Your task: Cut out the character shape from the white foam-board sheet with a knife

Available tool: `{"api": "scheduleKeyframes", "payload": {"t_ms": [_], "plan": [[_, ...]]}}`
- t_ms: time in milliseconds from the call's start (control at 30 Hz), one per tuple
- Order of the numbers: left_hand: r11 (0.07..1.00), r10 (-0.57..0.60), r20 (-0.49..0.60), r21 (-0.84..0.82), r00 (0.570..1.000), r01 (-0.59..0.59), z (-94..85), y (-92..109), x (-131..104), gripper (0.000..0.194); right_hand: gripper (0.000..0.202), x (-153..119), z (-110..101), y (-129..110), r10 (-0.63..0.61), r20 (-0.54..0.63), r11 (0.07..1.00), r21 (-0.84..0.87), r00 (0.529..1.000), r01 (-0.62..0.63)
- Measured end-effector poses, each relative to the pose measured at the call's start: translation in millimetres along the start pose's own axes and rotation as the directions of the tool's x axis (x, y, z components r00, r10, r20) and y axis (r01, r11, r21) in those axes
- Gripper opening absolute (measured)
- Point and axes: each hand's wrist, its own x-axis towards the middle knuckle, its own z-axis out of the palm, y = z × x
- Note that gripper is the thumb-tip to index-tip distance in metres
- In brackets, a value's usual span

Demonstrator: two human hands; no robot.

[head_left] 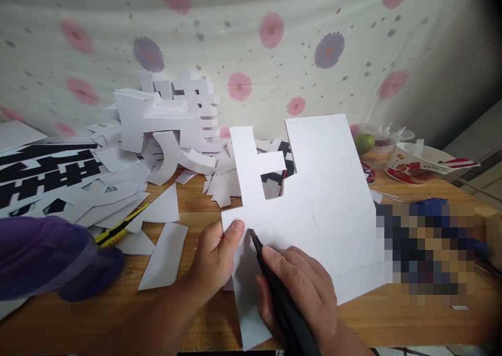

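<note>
My left hand pinches the near-left edge of the white card sheet, which lies on the wooden table, long axis running away from me. My right hand grips a black knife, tip pointing up-left onto the card, probably cutting.

Paper scraps, purple cap, bowl, apple.

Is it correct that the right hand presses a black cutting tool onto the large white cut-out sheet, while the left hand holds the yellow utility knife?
Not quite. In the head view the left hand grips the edge of the large white cut-out sheet; the yellow utility knife lies untouched on the wooden table. The right hand does press the black cutting tool onto the sheet.
</note>
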Motion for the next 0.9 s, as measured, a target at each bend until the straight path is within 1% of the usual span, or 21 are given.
{"api": "scheduleKeyframes", "payload": {"t_ms": [200,367,500,667,900], "plan": [[1.000,-0.014,-0.012,-0.003,1.000,0.014,0.0,-2.1,0.6,0.032,0.042,-0.7,-1.2,-0.2,0.000,0.019,1.000,-0.021,1.000,0.001],[1.000,0.015,0.006,0.019,1.000,-0.015,-0.2,-0.3,-0.4,0.033,0.046,-3.8,-2.1,0.5,-0.008,0.037,1.000,-0.021,0.999,0.008],[0.999,0.034,-0.010,0.036,0.999,-0.034,0.1,1.2,-0.2,0.033,0.045,-5.1,-1.9,0.3,-0.005,0.058,1.000,-0.022,0.998,0.006],[1.000,-0.001,-0.018,0.002,1.000,0.001,1.1,0.7,0.1,0.035,0.043,-4.0,-3.6,-0.6,-0.011,0.061,1.000,-0.015,0.998,0.012],[1.000,-0.012,0.004,0.000,1.000,0.012,0.0,-1.6,1.1,0.036,0.041,-3.7,-8.3,-1.4,0.014,0.085,0.999,0.035,0.996,-0.017]]}}
